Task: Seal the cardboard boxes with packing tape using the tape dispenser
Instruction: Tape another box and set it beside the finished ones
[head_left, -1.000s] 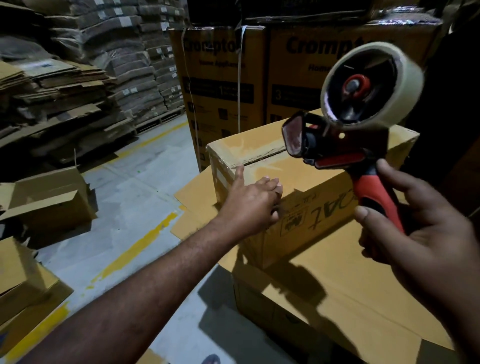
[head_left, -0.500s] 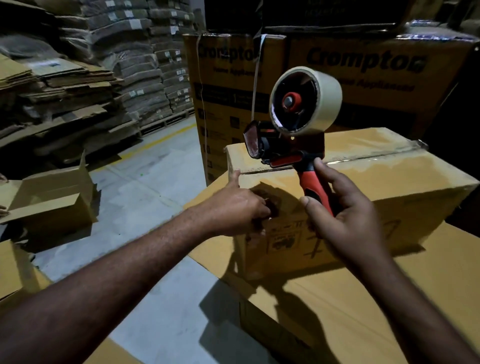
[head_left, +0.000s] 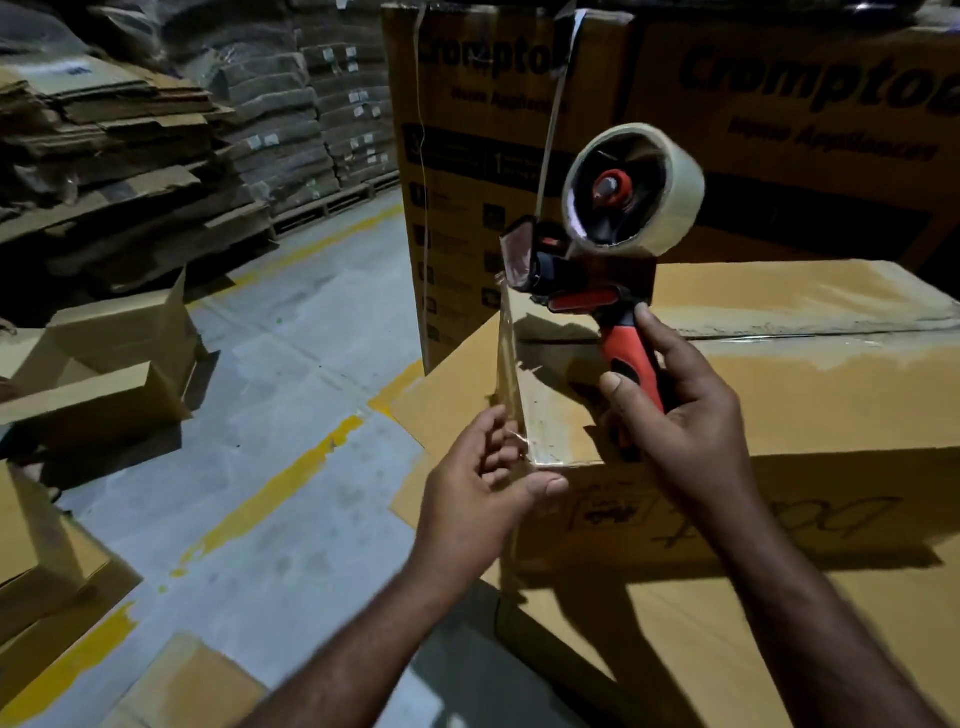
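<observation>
Head view: left hand (head_left: 478, 488) pinches glossy clear tape (head_left: 506, 364) from red-handled dispenser (head_left: 584, 278)

free: floor (head_left: 291, 374) left of box (head_left: 805, 400) | blocked: printed cartons (head_left: 467, 130) behind

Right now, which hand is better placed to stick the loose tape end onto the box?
Left. The left hand holds the tape strip beside the box corner; the right hand grips the dispenser.

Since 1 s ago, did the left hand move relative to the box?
Yes. The left hand came off the box's front face and went left to its near corner, where it holds the tape strip.
</observation>
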